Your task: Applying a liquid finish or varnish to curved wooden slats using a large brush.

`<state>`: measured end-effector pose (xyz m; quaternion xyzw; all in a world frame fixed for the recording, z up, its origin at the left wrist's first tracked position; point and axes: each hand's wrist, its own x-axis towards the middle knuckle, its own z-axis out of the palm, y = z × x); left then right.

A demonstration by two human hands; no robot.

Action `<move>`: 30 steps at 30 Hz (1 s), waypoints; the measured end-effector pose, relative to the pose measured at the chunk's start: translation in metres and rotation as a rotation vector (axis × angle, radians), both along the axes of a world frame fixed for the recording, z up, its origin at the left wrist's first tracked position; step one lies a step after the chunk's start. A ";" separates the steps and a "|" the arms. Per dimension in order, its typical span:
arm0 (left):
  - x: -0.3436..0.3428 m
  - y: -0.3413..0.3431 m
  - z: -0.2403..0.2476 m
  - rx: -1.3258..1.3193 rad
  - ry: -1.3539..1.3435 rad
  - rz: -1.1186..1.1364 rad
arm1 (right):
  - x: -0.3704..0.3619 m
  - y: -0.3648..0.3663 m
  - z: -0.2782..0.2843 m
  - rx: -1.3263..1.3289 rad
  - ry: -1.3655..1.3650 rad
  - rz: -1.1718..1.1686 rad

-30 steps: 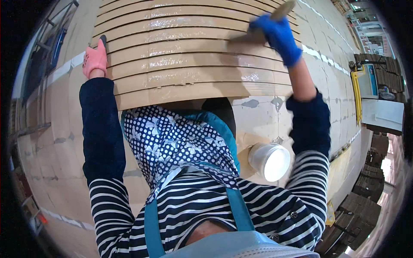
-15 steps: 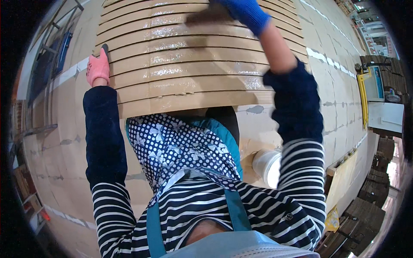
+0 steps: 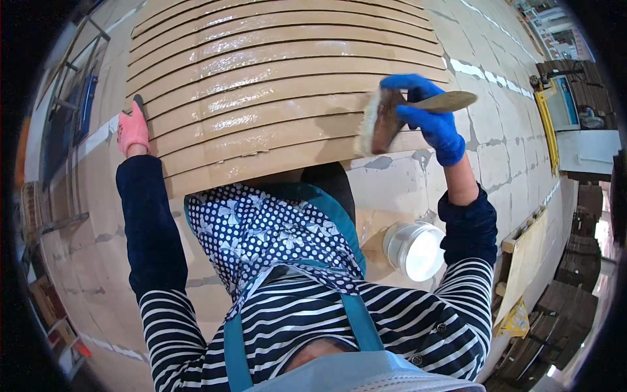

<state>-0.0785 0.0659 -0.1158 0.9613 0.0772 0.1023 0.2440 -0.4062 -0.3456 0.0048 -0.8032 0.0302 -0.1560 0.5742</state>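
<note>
In front of me lies a layered row of overlapping brown cardboard sheets [image 3: 261,95], their edges running crosswise, with wet shiny patches on them. My right hand [image 3: 428,117], in a blue glove, grips a wide brush [image 3: 385,124] with a wooden handle and pale bristles. The brush is tipped on its side at the right near corner of the cardboard; whether its bristles touch cannot be made out. At the cardboard's left edge rests my left hand [image 3: 134,129] in a pink glove with dark fingertips, thumb and finger apart, holding nothing.
A white bucket [image 3: 415,251] with white contents stands on the floor to my right, below my right forearm. Further right are a yellow-framed stand [image 3: 548,127], a wooden board [image 3: 522,264] and stacks of dark cardboard [image 3: 555,326]. Metal frames [image 3: 72,85] stand at the left.
My right hand has swung from the far part of the cardboard back toward me and to the right, carrying the brush. My left hand and the cardboard appear slightly lower and further left.
</note>
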 end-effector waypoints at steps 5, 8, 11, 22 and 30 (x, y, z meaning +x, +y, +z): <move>0.002 -0.002 -0.003 -0.006 -0.005 -0.004 | -0.006 -0.037 -0.016 -0.024 0.096 -0.141; 0.000 -0.002 -0.001 -0.021 0.001 0.001 | 0.005 -0.052 -0.010 0.101 0.424 -0.142; 0.001 -0.003 -0.001 -0.030 -0.006 0.012 | 0.019 -0.063 -0.007 0.104 0.400 -0.073; 0.002 -0.002 -0.002 -0.044 0.033 -0.013 | 0.114 -0.074 -0.046 -0.434 -0.002 -0.113; 0.005 0.001 -0.002 -0.056 -0.007 0.041 | 0.104 -0.083 -0.008 -0.061 -0.106 0.040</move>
